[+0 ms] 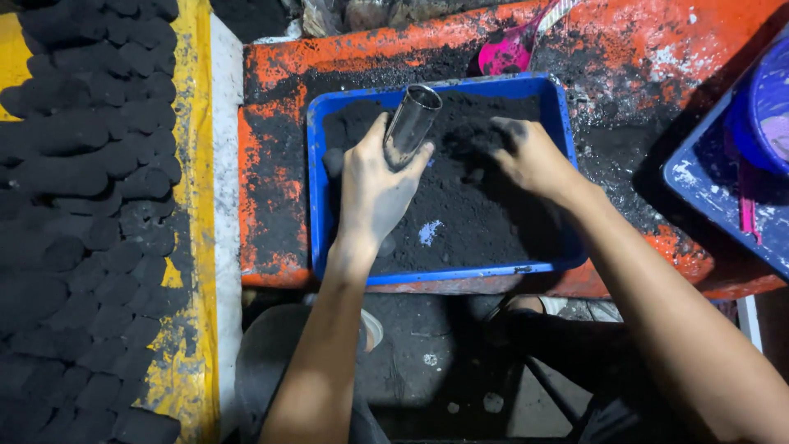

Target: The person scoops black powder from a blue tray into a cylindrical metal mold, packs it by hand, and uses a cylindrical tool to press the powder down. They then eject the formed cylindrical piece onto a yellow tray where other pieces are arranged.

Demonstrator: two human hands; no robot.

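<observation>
The metal tube (411, 126) sits in your left hand (374, 187), tilted so its open mouth points up and away from you, above the near-left part of the blue tray (316, 197). Your fingers are wrapped tight around its lower half, clamped on it, which leaves the open end free and keeps the lower end down toward the black powder (468, 210) that fills the tray.

Your right hand (534, 158) rests in the powder toward the far right of the tray, fingers loosely curled and a little apart, tips dug into the dark heap as if gathering some; it grips no tool. Both hands are smeared black from the powder.

The tray lies on an orange bench (657, 49) dusted with the same powder, set close to your knees so both hands reach it easily. To your left, rows of black moulded pieces (90, 205) lie packed together on a yellow surface (193, 164). A pink scoop (509, 51) rests beyond the tray, and 1 more blue tray (711, 193) shows at the right edge.
</observation>
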